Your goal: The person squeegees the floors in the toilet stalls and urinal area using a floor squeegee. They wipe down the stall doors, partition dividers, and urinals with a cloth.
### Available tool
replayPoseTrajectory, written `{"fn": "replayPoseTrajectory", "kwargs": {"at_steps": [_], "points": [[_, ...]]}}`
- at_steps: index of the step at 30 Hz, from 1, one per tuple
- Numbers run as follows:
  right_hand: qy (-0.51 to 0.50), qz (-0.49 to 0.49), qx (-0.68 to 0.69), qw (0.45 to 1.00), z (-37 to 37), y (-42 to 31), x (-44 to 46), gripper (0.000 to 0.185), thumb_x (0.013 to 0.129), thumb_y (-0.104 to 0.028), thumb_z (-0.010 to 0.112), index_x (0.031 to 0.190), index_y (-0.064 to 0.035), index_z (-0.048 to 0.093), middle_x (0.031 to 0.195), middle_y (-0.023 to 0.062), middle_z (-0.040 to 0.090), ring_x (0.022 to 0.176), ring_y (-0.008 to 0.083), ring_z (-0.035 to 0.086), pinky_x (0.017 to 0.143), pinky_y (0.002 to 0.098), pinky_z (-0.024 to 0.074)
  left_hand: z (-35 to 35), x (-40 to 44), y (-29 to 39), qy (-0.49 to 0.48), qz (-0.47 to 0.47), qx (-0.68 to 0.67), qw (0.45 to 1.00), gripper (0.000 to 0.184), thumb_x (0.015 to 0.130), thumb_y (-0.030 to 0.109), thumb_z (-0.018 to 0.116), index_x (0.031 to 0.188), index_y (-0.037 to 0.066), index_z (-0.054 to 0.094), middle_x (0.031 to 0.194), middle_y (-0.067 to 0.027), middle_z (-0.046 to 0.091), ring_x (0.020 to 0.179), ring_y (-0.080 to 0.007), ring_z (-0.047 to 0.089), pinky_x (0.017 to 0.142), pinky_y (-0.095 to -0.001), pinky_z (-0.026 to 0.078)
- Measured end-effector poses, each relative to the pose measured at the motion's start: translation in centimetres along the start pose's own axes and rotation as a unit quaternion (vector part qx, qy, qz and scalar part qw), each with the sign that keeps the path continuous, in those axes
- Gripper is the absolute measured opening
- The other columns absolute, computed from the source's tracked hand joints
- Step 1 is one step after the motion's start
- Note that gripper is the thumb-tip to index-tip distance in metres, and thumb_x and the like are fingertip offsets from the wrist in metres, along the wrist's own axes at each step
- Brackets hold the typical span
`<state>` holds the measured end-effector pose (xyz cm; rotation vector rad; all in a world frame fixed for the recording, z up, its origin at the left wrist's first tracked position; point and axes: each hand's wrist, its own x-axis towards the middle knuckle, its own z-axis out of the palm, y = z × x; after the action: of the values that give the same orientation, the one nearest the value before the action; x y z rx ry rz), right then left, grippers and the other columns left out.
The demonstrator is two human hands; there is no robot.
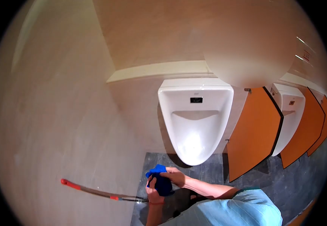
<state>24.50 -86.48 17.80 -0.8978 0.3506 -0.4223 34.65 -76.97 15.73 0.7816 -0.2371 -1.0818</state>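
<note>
A bunched blue cloth [164, 186] is between my two hands, low in the view and in front of the nearest urinal [196, 128]. My left hand [154, 193] grips it from the left and below, fingers curled into the fabric. My right hand [175, 176] is closed on its upper right side. The cloth is folded over itself, so parts of my fingers are hidden. Beside my left wrist is the lower end of a long stick-like tool with a red handle [71, 184]; it lies along the left wall.
Orange partitions [254, 132] with dark edges stand to the right, with a second urinal [289, 116] between them. A pale ledge [156, 71] runs above the urinals. The floor [212, 169] is dark grey tile. A beige wall [69, 120] rises on the left.
</note>
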Motion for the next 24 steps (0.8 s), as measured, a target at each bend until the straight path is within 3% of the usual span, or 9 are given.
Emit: {"fn": "replayPoseTrajectory", "kwargs": {"at_steps": [2, 5, 7, 10, 13, 15, 20, 23, 24], "points": [[0.066, -0.081, -0.02, 0.994, -0.5, -3.9, -0.7, 0.031, 0.089, -0.016, 0.056, 0.114, 0.0021, 0.056, 0.105, 0.0058, 0.063, 0.093, 0.0122, 0.058, 0.084, 0.0263, 0.0471, 3.1, 2.3, -0.8, -0.004, 0.194, 0.185, 0.963, 0.038, 0.088, 0.025, 0.052, 0.116, 0.0, 0.053, 0.105, -0.0114, 0.058, 0.094, -0.0207, 0.057, 0.086, -0.0315, 0.045], [0.142, -0.212, -0.107, 0.961, -1.7, -7.7, 0.5, 0.03, 0.09, -0.022, 0.052, 0.106, 0.0035, 0.058, 0.098, 0.0061, 0.063, 0.089, 0.0112, 0.057, 0.081, 0.0254, 0.0459, 8.5, 4.0, -0.2, -0.086, 0.162, 0.124, 0.975, 0.05, 0.088, 0.027, 0.05, 0.129, 0.0, 0.039, 0.117, -0.0129, 0.052, 0.103, -0.0199, 0.052, 0.092, -0.0311, 0.041], [0.115, -0.18, -0.196, 0.957, -1.9, -11.2, 1.4, 0.031, 0.091, -0.024, 0.052, 0.105, 0.0033, 0.058, 0.097, 0.0069, 0.063, 0.09, 0.0122, 0.057, 0.081, 0.0255, 0.0452, 11.0, 5.1, 0.3, -0.138, 0.051, 0.071, 0.987, 0.055, 0.089, 0.024, 0.054, 0.137, 0.006, 0.031, 0.128, -0.0095, 0.044, 0.115, -0.0203, 0.046, 0.099, -0.0326, 0.037], [0.086, -0.248, -0.293, 0.92, -3.1, -14.9, 3.7, 0.038, 0.09, -0.029, 0.056, 0.11, 0.003, 0.058, 0.101, 0.0145, 0.063, 0.099, 0.0166, 0.056, 0.086, 0.0277, 0.0428, 12.8, 9.8, 1.4, -0.116, 0.049, 0.085, 0.988, 0.049, 0.087, 0.019, 0.056, 0.132, 0.006, 0.039, 0.12, -0.0086, 0.052, 0.11, -0.0211, 0.052, 0.095, -0.0337, 0.042], [0.177, -0.401, -0.417, 0.796, -5.6, -21.1, 4.7, 0.029, 0.086, -0.019, 0.059, 0.109, -0.0002, 0.06, 0.11, 0.0131, 0.062, 0.107, 0.0239, 0.055, 0.093, 0.0334, 0.041, 16.5, 14.8, 5.4, -0.167, 0.105, 0.07, 0.978, 0.051, 0.082, 0.007, 0.056, 0.13, 0.007, 0.04, 0.107, -0.0099, 0.056, 0.082, -0.0226, 0.062, 0.059, -0.0343, 0.055], [0.315, -0.446, -0.504, 0.669, -10.2, -24.2, 5.9, 0.027, 0.083, -0.014, 0.059, 0.106, -0.0003, 0.062, 0.111, 0.0159, 0.061, 0.109, 0.0309, 0.055, 0.095, 0.0368, 0.0397, 19.2, 18.6, 7.4, -0.094, 0.236, 0.128, 0.959, 0.055, 0.081, 0.007, 0.058, 0.132, 0.002, 0.038, 0.117, -0.0118, 0.053, 0.102, -0.0223, 0.055, 0.086, -0.0342, 0.047], [0.559, -0.399, -0.6, 0.411, -20.7, -31.1, 5.3, 0.027, 0.082, -0.007, 0.052, 0.107, 0.0002, 0.058, 0.115, 0.0189, 0.055, 0.118, 0.0376, 0.044, 0.105, 0.0479, 0.0262, 25.9, 32.1, 8.9, -0.116, 0.482, 0.489, 0.718, 0.038, 0.073, 0.014, 0.065, 0.111, 0.011, 0.06, 0.108, -0.0158, 0.052, 0.101, -0.0329, 0.052, 0.091, -0.0375, 0.04], [0.641, -0.287, -0.616, 0.358, -25.3, -32.9, 3.3, 0.028, 0.083, -0.009, 0.05, 0.108, 0.0031, 0.056, 0.117, 0.0214, 0.052, 0.12, 0.0399, 0.04, 0.105, 0.0488, 0.0244, 30.5, 38.4, 2.8, -0.206, 0.421, 0.603, 0.646, 0.032, 0.072, 0.021, 0.063, 0.103, 0.013, 0.063, 0.1, -0.0142, 0.057, 0.099, -0.0329, 0.053, 0.086, -0.043, 0.042], [0.651, -0.274, -0.616, 0.349, -26.1, -32.4, 3.1, 0.028, 0.083, -0.009, 0.05, 0.108, 0.0031, 0.056, 0.117, 0.0214, 0.052, 0.12, 0.0399, 0.04, 0.105, 0.0488, 0.0244, 32.7, 37.2, 0.9, -0.177, 0.464, 0.711, 0.497, 0.032, 0.074, 0.028, 0.062, 0.102, 0.013, 0.063, 0.096, -0.0128, 0.058, 0.096, -0.03, 0.055, 0.084, -0.0456, 0.042]]}}
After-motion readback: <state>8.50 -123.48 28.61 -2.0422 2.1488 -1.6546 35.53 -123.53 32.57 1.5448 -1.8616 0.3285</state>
